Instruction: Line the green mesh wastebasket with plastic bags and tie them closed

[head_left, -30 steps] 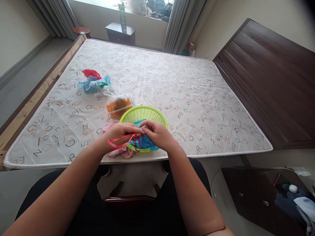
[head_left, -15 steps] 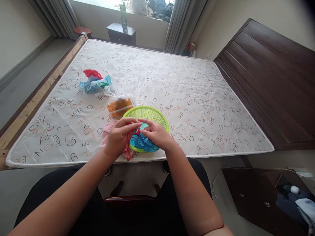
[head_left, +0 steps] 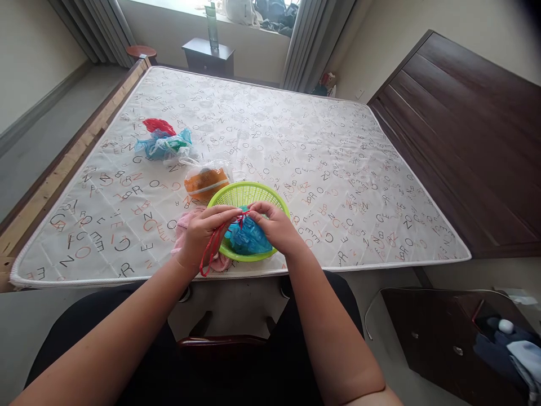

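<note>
Over a lime-green plastic basket (head_left: 220,198), both hands pinch a red string (head_left: 210,248) at the mouth of a crumpled blue plastic bag (head_left: 249,237). My left hand (head_left: 207,228) is closed on the string, and a loop of it hangs below the palm. My right hand (head_left: 274,225) closes thumb and finger on the string close to the left fingertips. The bag sits in the basket, beneath the fingers. Partly behind my left hand lies a pink cloth (head_left: 181,231).
The basket rests near the front edge of a letter-printed mattress (head_left: 338,186). Beyond it lies a clear bag with orange contents (head_left: 207,181). Crumpled red, blue and white plastic bags (head_left: 163,144) lie farther left. A dark headboard (head_left: 465,141) stands right.
My right hand has shifted slightly right and the fingertips are a little apart from before. More of the blue bag shows in the basket, and the red loop hangs farther left.
</note>
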Action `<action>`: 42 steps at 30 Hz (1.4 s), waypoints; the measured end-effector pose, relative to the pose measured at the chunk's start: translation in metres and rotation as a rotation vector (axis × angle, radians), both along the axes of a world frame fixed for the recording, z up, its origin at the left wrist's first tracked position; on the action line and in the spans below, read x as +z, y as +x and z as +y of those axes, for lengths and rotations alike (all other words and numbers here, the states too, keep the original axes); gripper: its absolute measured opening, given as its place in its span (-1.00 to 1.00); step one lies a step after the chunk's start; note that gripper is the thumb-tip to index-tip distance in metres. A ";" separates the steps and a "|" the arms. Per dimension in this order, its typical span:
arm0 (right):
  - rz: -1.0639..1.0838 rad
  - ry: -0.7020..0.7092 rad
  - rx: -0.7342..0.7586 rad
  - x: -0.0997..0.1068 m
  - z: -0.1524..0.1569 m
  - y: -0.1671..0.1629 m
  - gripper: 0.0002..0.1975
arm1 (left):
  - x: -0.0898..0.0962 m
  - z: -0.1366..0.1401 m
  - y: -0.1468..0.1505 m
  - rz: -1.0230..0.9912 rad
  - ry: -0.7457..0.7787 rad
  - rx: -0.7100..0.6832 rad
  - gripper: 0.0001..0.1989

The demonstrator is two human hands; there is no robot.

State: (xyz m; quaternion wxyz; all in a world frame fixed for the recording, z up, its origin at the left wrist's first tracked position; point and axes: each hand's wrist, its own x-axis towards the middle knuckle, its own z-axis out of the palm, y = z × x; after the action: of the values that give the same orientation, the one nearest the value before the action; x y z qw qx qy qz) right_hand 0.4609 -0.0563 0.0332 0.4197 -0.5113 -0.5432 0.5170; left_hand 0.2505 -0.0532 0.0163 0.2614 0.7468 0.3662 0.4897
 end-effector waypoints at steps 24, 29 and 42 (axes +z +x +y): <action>0.474 -0.012 -0.562 -0.019 0.017 0.056 -0.63 | 0.001 0.036 -0.031 0.102 -0.484 0.085 -0.55; 0.499 -0.045 -0.551 -0.020 0.015 0.052 -0.65 | -0.006 0.042 -0.030 -0.131 -0.701 0.061 -0.58; -0.292 0.230 0.041 0.003 -0.001 0.010 -0.50 | 0.016 0.020 -0.013 -0.284 -0.544 -0.097 -0.69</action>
State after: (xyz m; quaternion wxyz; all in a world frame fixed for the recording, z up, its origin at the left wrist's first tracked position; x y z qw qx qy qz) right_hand 0.4712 -0.0578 0.0357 0.3813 -0.5184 -0.6644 0.3801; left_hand 0.2371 -0.0331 0.0325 0.5233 0.5903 0.4075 0.4600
